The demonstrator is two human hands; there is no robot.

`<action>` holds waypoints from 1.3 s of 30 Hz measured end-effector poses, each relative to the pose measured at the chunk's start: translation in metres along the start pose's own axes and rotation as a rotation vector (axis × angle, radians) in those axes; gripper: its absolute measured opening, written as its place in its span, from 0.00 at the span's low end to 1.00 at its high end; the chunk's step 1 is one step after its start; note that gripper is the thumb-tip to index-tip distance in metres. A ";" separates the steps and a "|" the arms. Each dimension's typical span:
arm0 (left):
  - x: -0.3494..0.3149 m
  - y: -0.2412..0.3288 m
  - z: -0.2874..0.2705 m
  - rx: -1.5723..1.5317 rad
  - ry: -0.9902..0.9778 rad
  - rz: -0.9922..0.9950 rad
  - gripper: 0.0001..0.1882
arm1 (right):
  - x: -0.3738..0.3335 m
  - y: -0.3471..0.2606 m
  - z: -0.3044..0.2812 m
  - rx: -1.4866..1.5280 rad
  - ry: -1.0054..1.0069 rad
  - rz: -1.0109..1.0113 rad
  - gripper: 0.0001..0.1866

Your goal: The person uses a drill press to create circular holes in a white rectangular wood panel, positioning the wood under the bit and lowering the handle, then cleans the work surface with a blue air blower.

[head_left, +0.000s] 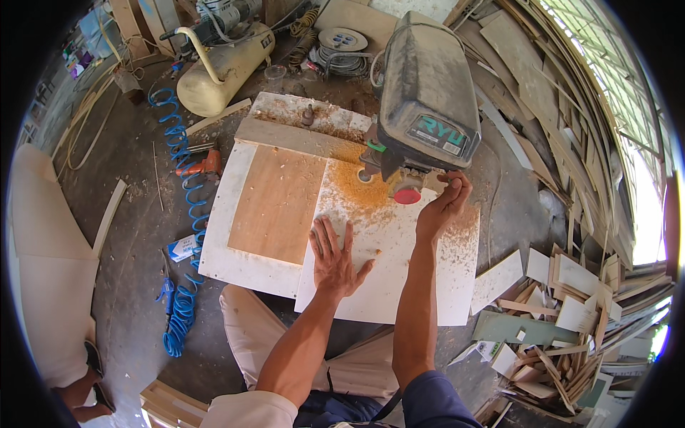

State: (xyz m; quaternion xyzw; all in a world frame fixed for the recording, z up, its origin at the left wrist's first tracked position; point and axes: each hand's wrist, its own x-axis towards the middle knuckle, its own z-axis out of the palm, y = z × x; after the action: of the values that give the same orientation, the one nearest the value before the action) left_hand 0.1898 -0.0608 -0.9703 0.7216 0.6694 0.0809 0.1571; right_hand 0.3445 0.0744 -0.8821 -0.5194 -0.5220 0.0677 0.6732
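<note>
A dusty bench drill press (428,85) stands over a white board (378,285). Its bit meets the board at a round spot ringed by orange-brown sawdust (346,182). My left hand (334,260) lies flat on the board, fingers spread, in front of the sawdust. At the right underside of the drill press head, my right hand (444,207) has its fingers curled closed around a handle, mostly hidden by the fingers. A red round knob (407,195) shows left of that hand. A wooden fence strip (285,135) runs behind the board.
Left of the white board lies a brown plywood panel (278,203). A coiled blue air hose (178,321), an orange power drill (207,165) and a cream air compressor (225,71) are on the floor at left. Wood offcuts (556,342) pile up at right. Another person's foot (96,396) shows lower left.
</note>
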 end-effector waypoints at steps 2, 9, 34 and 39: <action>0.001 0.001 -0.001 0.007 -0.001 0.001 0.54 | 0.001 0.001 -0.001 0.006 0.002 -0.005 0.14; 0.001 0.001 -0.001 0.012 -0.007 -0.004 0.54 | 0.000 0.001 0.000 -0.002 0.000 -0.014 0.14; 0.002 0.002 -0.003 0.023 -0.030 -0.015 0.54 | -0.004 0.003 -0.001 0.012 -0.009 -0.027 0.14; 0.002 0.002 -0.004 0.019 -0.031 -0.017 0.54 | -0.004 0.003 -0.001 -0.010 -0.018 -0.031 0.14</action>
State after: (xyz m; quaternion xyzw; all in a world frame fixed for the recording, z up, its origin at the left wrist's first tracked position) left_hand 0.1907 -0.0586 -0.9664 0.7183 0.6739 0.0620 0.1615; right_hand 0.3454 0.0724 -0.8866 -0.5139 -0.5362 0.0595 0.6670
